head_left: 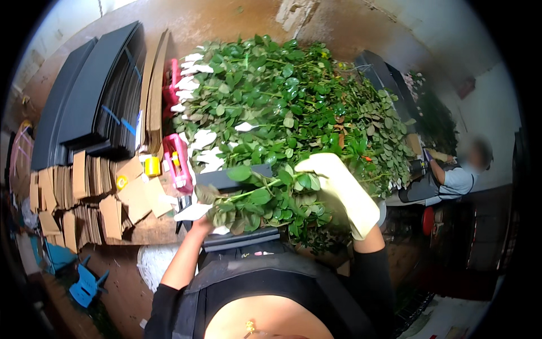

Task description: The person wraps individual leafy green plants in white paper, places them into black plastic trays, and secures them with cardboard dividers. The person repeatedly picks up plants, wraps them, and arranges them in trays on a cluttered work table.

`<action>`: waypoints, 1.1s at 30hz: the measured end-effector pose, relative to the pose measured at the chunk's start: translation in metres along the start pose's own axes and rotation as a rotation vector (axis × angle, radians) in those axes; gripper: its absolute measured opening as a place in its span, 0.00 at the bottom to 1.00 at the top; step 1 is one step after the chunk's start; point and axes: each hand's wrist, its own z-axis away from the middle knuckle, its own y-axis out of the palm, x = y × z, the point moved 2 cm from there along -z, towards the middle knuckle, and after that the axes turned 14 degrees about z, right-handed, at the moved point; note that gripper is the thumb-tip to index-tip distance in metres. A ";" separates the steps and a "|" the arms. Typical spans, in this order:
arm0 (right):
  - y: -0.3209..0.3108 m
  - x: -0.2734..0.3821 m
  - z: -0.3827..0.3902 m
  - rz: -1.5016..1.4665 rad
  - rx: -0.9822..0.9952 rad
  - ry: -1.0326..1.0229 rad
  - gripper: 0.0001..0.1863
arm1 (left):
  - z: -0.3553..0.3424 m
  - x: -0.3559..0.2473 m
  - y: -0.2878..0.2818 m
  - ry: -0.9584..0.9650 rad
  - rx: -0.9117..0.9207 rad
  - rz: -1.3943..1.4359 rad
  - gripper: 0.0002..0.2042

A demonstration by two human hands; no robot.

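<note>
A bunch of leafy green rose stems (pixel 259 196) lies across in front of my chest, a white sleeve (pixel 192 212) at its left end. My left hand (pixel 204 224) is closed at that end, just beside the sleeve; leaves cover most of its fingers. Over the right part of the bunch, my right hand (pixel 333 176) wears a pale yellow glove, its fingers bent down around the stems. Behind and below the bunch lies a dark grey board-like holder (pixel 234 177). A large heap of rose stems (pixel 282 96) covers the table beyond, with white sleeves along its left edge.
Dark grey cartons (pixel 93 96) and brown cardboard pieces (pixel 84 181) are stacked at left. Pink tape dispensers (pixel 178 164) and a yellow tape roll (pixel 152 166) stand beside the heap. A blue chair (pixel 87 285) is at lower left. Another person (pixel 456 181) works at far right.
</note>
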 end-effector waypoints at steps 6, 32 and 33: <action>0.060 -0.020 0.067 0.520 0.264 0.526 0.12 | -0.018 -0.068 -0.016 -0.129 -0.038 0.247 0.19; 0.204 0.092 -0.027 0.532 0.600 0.356 0.17 | -0.021 -0.094 -0.033 -0.113 0.000 0.132 0.12; 0.204 0.093 -0.026 0.543 0.587 0.377 0.17 | -0.024 -0.096 -0.033 -0.137 0.011 0.080 0.12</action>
